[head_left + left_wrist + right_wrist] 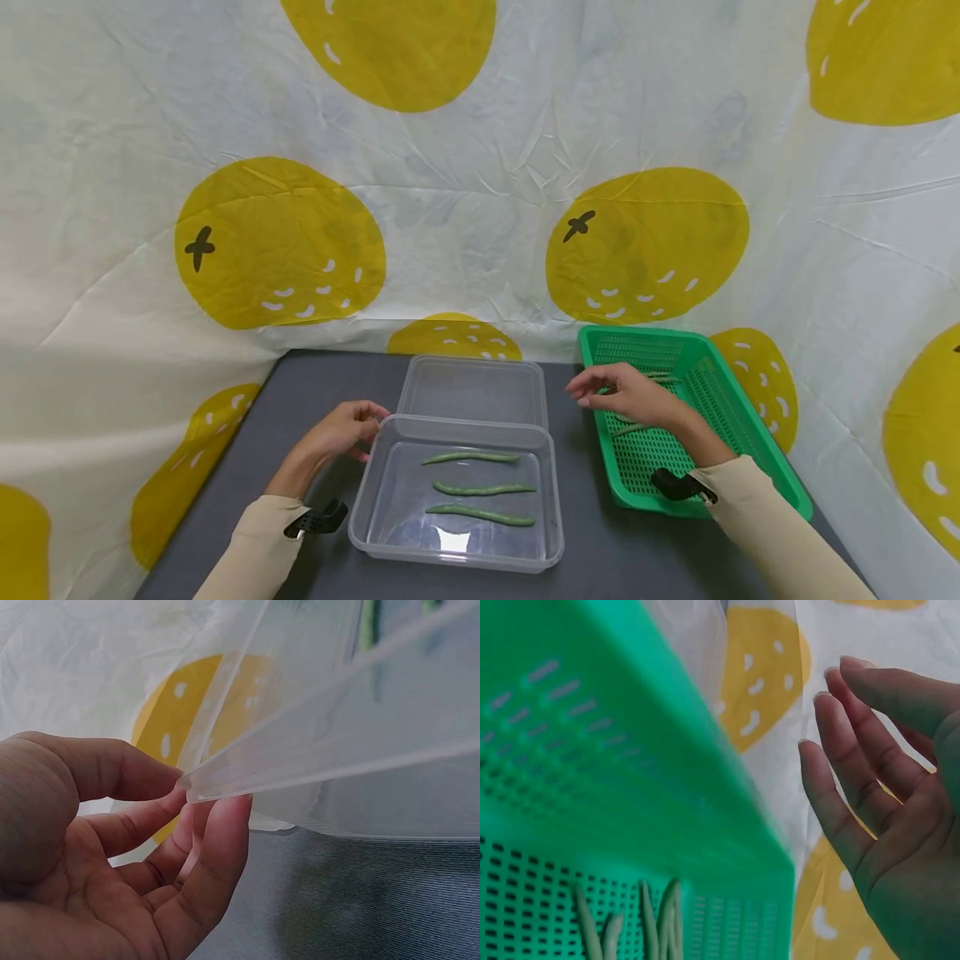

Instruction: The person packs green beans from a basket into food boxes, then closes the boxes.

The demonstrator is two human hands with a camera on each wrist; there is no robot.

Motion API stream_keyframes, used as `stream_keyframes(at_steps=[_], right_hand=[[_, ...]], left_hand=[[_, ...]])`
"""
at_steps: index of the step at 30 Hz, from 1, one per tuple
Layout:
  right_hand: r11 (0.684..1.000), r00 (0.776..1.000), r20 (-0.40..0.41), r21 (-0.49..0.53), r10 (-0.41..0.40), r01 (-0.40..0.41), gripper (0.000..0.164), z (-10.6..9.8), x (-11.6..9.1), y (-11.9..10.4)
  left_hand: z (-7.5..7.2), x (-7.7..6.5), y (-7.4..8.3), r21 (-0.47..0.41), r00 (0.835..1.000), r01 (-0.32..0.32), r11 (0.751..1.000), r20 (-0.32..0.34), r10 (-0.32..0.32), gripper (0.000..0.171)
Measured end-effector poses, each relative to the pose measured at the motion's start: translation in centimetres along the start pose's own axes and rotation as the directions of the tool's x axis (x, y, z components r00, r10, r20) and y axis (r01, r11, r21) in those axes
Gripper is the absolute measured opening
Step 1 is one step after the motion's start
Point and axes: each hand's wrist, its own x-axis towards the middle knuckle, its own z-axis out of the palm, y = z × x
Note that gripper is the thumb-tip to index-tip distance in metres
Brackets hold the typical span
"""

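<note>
Three green beans (483, 489) lay in the clear container (457, 560), set apart from one another in a loose column, each with its long axis running left to right. More beans (633, 429) lay in the green basket (645, 467) to the right, partly hidden under the right hand (626, 393); no sure count. Those in view there also ran roughly crosswise, while the basket's own length slanted from far left to near right.

Key relation, as I judged it: the right hand was much the nearer to the basket beans, hanging above the basket's left side with fingertips out past the rim on the container side. From it, the container beans lay to the left and closer to the person. Right fingers loosely bent, thumb apart from them, nothing held.

Left hand (347, 432) at the container's far left corner. Wrist view showed thumb and forefinger pinching the rim, other fingers tucked below. From that hand the three beans lay rightward and nearer the body, over the container wall.

Clear lid (472, 387) flat on the dark table (322, 375), just behind the container. Fruit-printed cloth (457, 250) behind everything.
</note>
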Motion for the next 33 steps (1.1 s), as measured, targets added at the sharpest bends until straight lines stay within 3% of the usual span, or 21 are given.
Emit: stream_keyframes(at_steps=[8, 15, 33], right_hand=[[0.999, 0.991, -0.129, 0.014, 0.041, -0.04, 0.023, -1.2, -0.4, 2.6], [0.998, 0.994, -0.098, 0.009, 0.056, -0.055, 0.028, -2.4, -0.6, 5.0], [0.991, 0.986, -0.112, -0.035, 0.126, -0.13, 0.037, -4.3, -0.9, 12.1]], left_hand=[[-0.1, 0.1, 0.0, 0.0, 1.0, 0.0, 1.0, 0.006, 0.0, 0.034], [0.0, 0.0, -0.1, -0.014, 1.0, -0.011, 1.0, 0.008, 0.011, 0.034], [-0.1, 0.3, -0.4, -0.043, 1.0, 0.003, 0.999, 0.006, -0.002, 0.033]])
